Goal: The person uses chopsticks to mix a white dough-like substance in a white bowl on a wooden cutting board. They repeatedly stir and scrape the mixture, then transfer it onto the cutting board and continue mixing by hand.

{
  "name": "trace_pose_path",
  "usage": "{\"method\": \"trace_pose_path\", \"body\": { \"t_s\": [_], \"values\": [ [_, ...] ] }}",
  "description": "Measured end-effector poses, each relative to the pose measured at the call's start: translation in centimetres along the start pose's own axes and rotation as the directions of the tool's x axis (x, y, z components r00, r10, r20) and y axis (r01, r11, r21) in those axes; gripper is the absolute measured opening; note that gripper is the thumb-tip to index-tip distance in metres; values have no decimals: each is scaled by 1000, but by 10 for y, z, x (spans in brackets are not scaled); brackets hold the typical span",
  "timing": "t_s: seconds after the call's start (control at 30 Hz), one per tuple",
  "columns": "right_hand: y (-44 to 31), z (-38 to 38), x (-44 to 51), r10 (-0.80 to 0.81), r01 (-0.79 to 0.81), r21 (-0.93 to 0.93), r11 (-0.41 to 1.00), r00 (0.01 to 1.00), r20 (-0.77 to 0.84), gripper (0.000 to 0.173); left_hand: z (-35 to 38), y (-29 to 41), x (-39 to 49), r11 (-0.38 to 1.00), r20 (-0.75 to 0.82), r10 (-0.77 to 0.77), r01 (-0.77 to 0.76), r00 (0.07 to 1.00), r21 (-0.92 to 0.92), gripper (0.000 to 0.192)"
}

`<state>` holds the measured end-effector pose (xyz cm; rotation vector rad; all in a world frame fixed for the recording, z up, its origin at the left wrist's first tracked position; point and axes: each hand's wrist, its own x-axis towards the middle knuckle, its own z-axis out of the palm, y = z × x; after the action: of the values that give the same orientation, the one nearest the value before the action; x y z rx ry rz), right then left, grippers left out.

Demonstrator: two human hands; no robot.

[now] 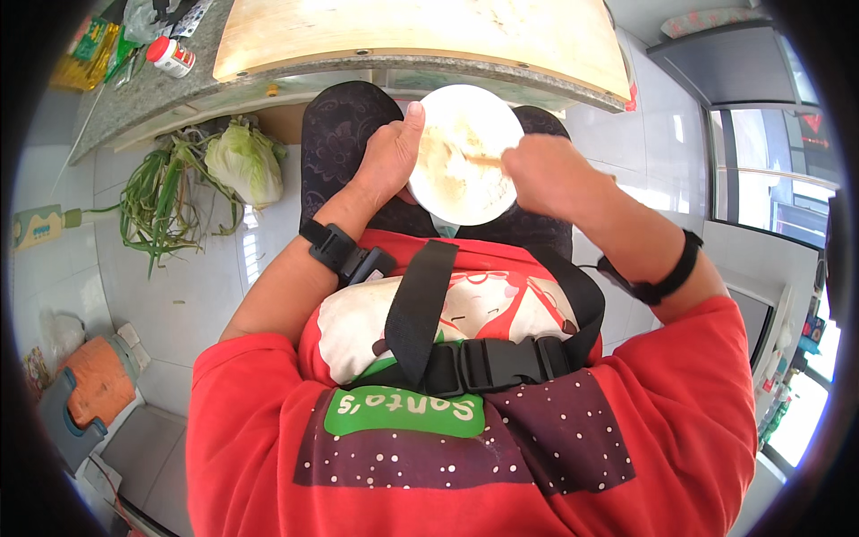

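Observation:
Over my lap is a white bowl [470, 101] holding a pale, floury mixture [451, 164]. My left hand [396, 151] grips the bowl's left side, its thumb on the rim and its fingers hidden beneath. Closed around a light wooden stick-like utensil [484, 161], my right hand [547, 174] is at the bowl's right rim. The utensil's far end lies in the mixture; whether it is chopsticks or a spoon handle I cannot tell.
Ahead, a wooden board [416, 30] lies on a stone counter [201, 87]. A red-capped white bottle [171, 57] and an oil bottle [84, 54] stand at its left. Below are green onions [158, 201] and a Chinese cabbage [247, 164] near the floor.

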<state>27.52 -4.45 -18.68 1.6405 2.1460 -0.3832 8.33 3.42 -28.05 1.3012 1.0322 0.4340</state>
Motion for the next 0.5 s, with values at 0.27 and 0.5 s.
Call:
{"method": "trace_pose_path", "body": {
  "t_s": [0.27,0.5],
  "values": [
    [-14,13,8,91,-81,98,992,990,-104,10,1,-12,7,999,-31,37,-36,999,34,79],
    [4,26,-14,195,-187,133,973,980,-45,14,-3,-10,5,999,44,-33,34,999,-30,77]
  ]
}}
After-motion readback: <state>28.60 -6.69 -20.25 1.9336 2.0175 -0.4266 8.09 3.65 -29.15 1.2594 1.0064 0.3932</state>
